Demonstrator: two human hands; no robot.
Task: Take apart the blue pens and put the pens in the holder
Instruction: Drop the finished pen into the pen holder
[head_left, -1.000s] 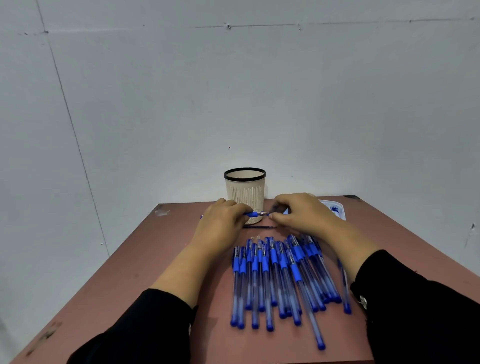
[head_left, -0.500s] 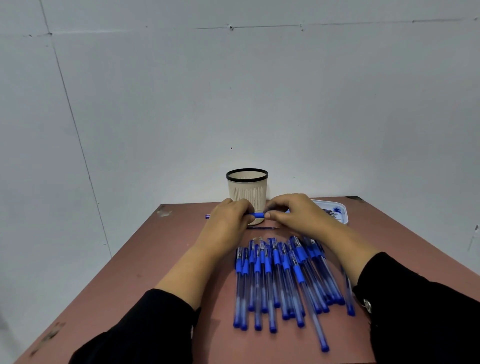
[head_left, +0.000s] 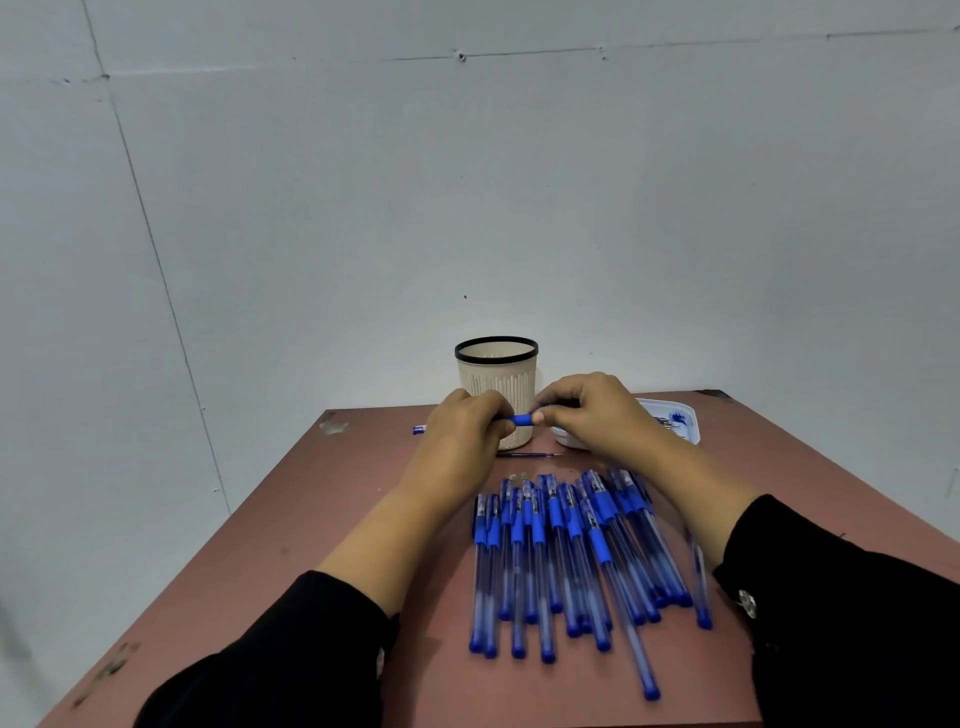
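Nearest my view I note two black sleeves (head_left: 291, 654) at the near edge of the reddish-brown table (head_left: 311, 519). Just beyond them a pile of blue pens (head_left: 566, 561) lies on the table, loosely side by side and overlapping, under my right forearm. Past the pile, a thin refill (head_left: 527, 455) lies flat by itself. Above it I hold one blue pen (head_left: 519, 420) level between both hands: my left hand (head_left: 462, 431) is curled round its barrel, with the far end sticking out to the left of the fist, and my right hand (head_left: 592, 415) pinches the blue grip end with fingertips and thumb. The two hands nearly meet. Directly behind the held pen stands the cream holder (head_left: 497, 382) with a black rim, upright; its contents are not visible. To its right sits a white tray (head_left: 675, 415) holding small parts, partly hidden by my right hand.
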